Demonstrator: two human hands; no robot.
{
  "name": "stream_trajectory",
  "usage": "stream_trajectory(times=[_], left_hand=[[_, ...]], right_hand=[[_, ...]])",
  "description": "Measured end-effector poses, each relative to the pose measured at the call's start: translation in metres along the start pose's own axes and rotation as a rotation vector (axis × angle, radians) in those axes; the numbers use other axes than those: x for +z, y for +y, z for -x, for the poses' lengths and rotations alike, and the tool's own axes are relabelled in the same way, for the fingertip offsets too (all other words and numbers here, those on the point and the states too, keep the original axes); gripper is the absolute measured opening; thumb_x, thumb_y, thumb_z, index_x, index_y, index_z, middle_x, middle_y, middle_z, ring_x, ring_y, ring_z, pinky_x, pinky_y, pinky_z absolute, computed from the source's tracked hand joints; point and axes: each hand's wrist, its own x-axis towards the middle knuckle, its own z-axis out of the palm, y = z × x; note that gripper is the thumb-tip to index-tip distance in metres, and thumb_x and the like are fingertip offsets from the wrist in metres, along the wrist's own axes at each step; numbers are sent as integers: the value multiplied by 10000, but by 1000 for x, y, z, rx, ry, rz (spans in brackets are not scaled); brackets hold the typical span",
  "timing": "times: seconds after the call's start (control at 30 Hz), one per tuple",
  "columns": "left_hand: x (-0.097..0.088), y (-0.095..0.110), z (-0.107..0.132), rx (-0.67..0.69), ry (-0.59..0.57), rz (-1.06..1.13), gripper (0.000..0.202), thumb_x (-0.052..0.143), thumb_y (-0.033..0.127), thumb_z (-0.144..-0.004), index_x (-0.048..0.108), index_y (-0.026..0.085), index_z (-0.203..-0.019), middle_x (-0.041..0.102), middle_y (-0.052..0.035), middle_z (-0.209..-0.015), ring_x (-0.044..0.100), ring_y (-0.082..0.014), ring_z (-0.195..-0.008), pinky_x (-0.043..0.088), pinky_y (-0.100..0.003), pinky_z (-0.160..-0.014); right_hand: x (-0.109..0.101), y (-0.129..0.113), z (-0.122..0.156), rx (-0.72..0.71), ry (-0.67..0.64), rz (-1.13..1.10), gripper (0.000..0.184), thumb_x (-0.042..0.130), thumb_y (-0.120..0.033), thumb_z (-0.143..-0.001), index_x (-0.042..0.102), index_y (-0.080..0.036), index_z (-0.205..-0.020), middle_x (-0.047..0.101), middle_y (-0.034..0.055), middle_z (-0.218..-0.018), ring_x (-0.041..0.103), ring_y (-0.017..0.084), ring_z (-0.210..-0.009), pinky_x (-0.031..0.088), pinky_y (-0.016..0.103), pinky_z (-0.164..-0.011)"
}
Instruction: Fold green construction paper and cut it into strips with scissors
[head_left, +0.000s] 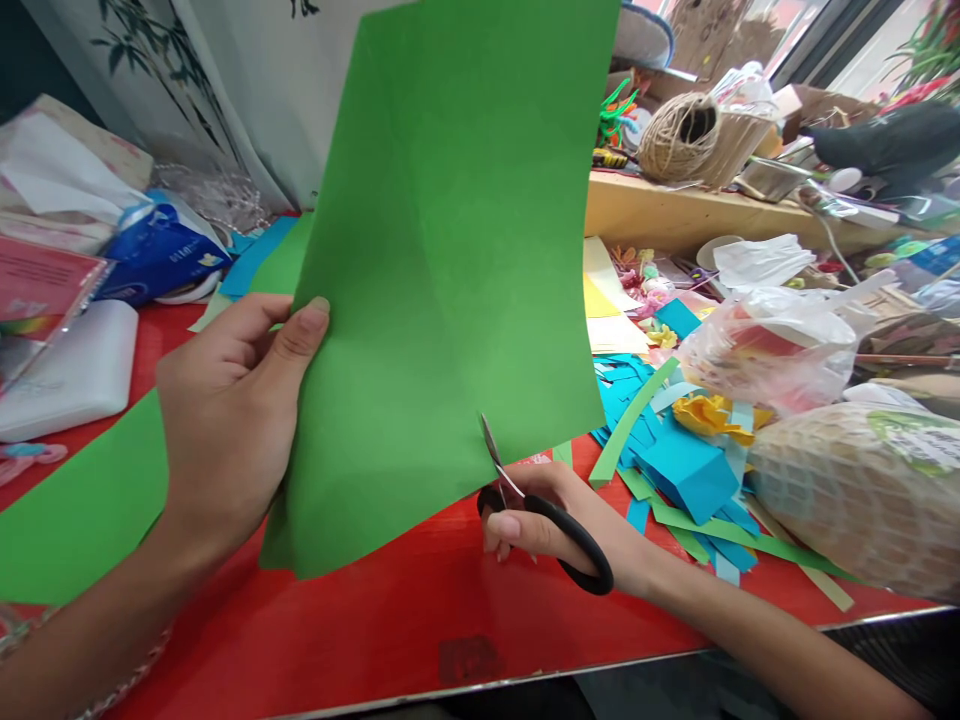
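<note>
The right hand (555, 510) was holding a pair of scissors with black handles and silver blades (534, 505), with the thumb pushed through one loop. The scissors were at the bottom edge of a big, smooth sheet of green paper (450, 280), and one blade showed in front of it. I cannot tell where the other blade was. The left hand (232, 420) was pinching the left edge of the sheet, with its thumb on the front. The sheet stood up, tilted, above a shiny red table (375, 640). Beside the left arm lay a flat piece of green paper (90, 500), and past it were a rounded white plastic thing (67, 370) and a shiny dark blue packet (165, 245). To the right of the sheet was a messy pile of bright blue paper bits (694, 470), with a long light green paper strip (634, 425) on it. Near the pile sat a tan bundle in white netting (855, 490) and a crinkly clear plastic bag (780, 350). Farther back, a ball of brown string (667, 150) sat on a pale wooden shelf (675, 205).
</note>
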Motion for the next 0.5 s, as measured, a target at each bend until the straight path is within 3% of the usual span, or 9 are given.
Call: stream_trajectory(times=[0.2,0.5], left_hand=[[1,-1,2,-14,-6,-8,191,624,400,-726,680,236,-808,400,58,-514,370,-75,-473,253,-220,-414],[0,-1,1,-2,0,-22,179,626,393,-728,679,238,-800,393,60,-508,368,-75,-475,259,-219,-420]], right_hand=[[0,5,1,-5,22,70,337,616,-467,-756,568,-149,-657,509,-18,-564,478,104,-554,351,227,-524],[4,10,-1,-6,56,-20,345,624,-490,-737,548,-158,-680,518,-20,-596,508,108,-554,395,234,-549]])
